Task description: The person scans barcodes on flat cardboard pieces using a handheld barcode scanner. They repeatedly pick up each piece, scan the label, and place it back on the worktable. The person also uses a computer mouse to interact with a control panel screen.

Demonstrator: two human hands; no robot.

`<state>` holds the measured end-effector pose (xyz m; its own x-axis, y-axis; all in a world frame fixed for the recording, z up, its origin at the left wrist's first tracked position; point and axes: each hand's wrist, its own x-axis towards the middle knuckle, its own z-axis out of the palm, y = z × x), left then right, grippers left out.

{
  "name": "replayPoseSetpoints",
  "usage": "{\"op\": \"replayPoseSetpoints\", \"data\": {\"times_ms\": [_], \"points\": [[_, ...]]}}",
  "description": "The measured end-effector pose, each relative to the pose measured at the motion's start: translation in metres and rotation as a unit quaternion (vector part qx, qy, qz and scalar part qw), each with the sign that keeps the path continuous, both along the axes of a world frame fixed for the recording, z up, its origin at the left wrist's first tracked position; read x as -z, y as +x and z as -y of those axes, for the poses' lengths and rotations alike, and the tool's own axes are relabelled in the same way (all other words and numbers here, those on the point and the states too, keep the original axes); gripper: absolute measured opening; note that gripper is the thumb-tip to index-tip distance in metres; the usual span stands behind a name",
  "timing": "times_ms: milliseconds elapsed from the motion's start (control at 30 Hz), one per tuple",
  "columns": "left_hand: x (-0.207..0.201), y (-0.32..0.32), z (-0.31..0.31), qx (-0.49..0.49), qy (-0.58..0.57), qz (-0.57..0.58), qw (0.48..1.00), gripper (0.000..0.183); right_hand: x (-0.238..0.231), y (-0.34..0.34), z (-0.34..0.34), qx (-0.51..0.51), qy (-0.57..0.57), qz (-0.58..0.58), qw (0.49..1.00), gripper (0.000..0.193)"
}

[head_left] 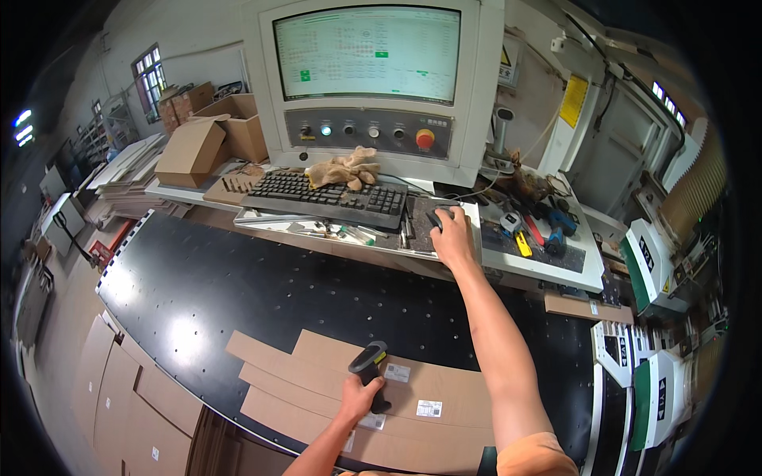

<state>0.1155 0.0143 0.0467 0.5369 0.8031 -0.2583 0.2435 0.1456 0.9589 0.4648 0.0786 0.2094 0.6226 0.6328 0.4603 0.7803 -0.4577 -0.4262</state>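
My left hand (359,398) is wrapped round the handle of a black handheld barcode scanner (367,361), whose head has a yellow-edged top. It is held over brown flat panels (309,393) that bear white printed labels (429,408). Farther off, my right arm reaches forward and my right hand (454,236) rests over a dark computer mouse (436,218) on a dark pad, to the right of a black keyboard (329,197). A work glove (345,169) lies across the keyboard's back edge. Above it, a lit monitor (367,55) shows tables and small green marks.
A control panel with a red emergency stop button (425,140) is below the screen. Pens and small tools lie before the keyboard. At right are a yellow cutter (523,243) and tape measure (509,221). The black machine table (262,278) spans the middle; cardboard boxes (190,151) sit left.
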Motion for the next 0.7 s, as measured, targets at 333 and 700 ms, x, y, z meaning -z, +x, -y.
{"op": "replayPoseSetpoints", "data": {"times_ms": [333,700], "points": [[-0.001,0.0,0.0,-0.002,0.017,-0.007,1.0,0.041,-0.003,-0.003,0.001,-0.028,0.007,0.006,1.0,0.046],[0.008,0.0,-0.002,0.001,0.026,-0.004,1.0,0.043,0.0,-0.001,0.0,-0.035,0.019,0.025,0.999,0.046]]}}
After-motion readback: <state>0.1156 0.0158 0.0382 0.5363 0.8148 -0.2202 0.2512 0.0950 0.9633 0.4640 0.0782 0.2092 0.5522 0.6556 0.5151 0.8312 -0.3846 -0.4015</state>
